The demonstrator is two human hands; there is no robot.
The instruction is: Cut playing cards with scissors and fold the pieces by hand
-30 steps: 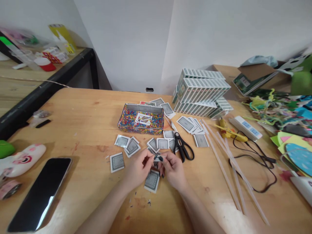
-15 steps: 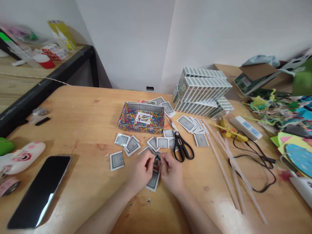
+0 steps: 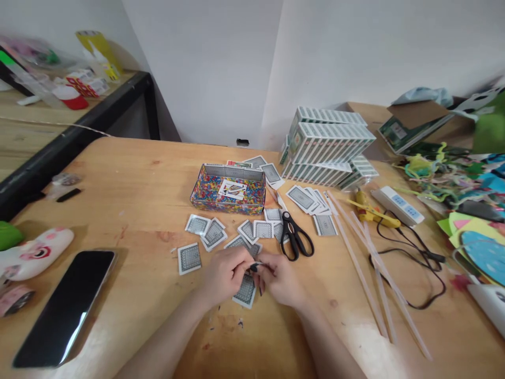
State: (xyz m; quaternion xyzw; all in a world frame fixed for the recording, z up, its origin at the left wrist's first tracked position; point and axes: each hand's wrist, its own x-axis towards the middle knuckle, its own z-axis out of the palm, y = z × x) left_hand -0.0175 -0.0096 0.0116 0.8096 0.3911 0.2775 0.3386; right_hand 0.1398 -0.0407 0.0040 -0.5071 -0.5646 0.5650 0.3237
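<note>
My left hand [image 3: 225,273] and my right hand [image 3: 281,279] meet at the near middle of the table, with fingertips pinched together. Between them is a small dark piece [image 3: 254,267], bent, possibly cut from a playing card; the fingers cover most of it. Just under the hands a playing card [image 3: 245,292] shows its patterned back; whether it rests on the table or is held, I cannot tell. Black-handled scissors [image 3: 294,236] lie right of my right hand. Beyond the hands several face-down cut cards [image 3: 190,259] are scattered before an open, colourfully patterned box [image 3: 226,207] holding a face-up card [image 3: 232,190].
Stacked card packs [image 3: 333,142] stand at the back right. Clear plastic sticks [image 3: 374,273], a yellow glue gun [image 3: 376,211] and a power strip [image 3: 398,205] with black cable lie to the right. A phone [image 3: 65,310] and a white plush-like item [image 3: 37,253] are at left.
Both hands have shifted slightly nearer to me, and the dark piece between the fingertips has turned. The card under the hands has moved a little to the left.
</note>
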